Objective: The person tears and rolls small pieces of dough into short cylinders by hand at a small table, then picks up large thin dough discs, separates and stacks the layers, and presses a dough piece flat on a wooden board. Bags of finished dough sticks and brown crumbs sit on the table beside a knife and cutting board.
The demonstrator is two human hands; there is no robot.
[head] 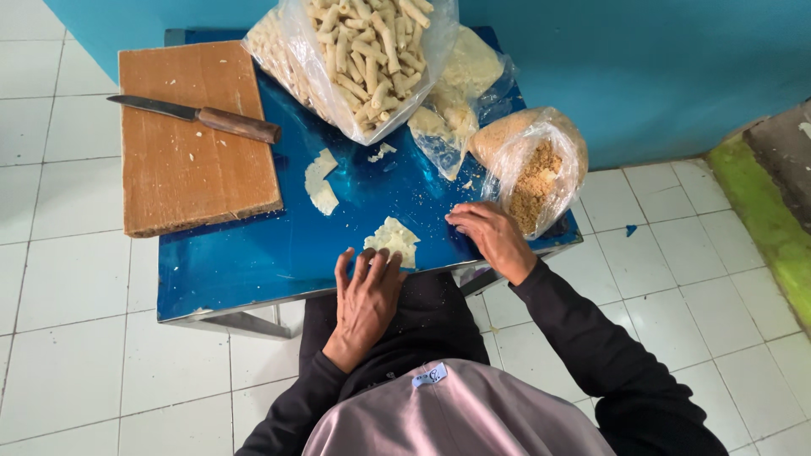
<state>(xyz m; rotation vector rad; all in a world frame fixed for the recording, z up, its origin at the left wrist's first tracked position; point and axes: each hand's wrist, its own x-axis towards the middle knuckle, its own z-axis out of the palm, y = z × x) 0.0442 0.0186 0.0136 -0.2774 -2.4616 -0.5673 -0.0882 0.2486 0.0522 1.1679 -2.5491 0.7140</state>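
Looking down past a grey hood and black sleeves, I see my left hand (365, 297) lying flat, palm down, at the near edge of the blue table (253, 262), fingers spread and open, gripping nothing; its fingertips reach the near side of a pale, ragged sheet of dough (393, 239), though I cannot tell whether they press it or only touch. My right hand (494, 239) rests to the right of that sheet, wrist bent, fingers curled toward the tabletop near some crumbs; from here I cannot make out whether anything is pinched beneath them. Just behind it sits a clear bag of brown crumbs (536, 169), its mouth sagging open toward the hand. Farther in, a second pale dough piece (321, 181) lies beside a wooden cutting board (190, 152), with a wood-handled knife (198, 116) laid across it. At the far edge a large plastic bag of pale finger-shaped rolls (363, 55) is cut off by the frame, and a further bag of pale material (460, 84) behind it is too crumpled to read
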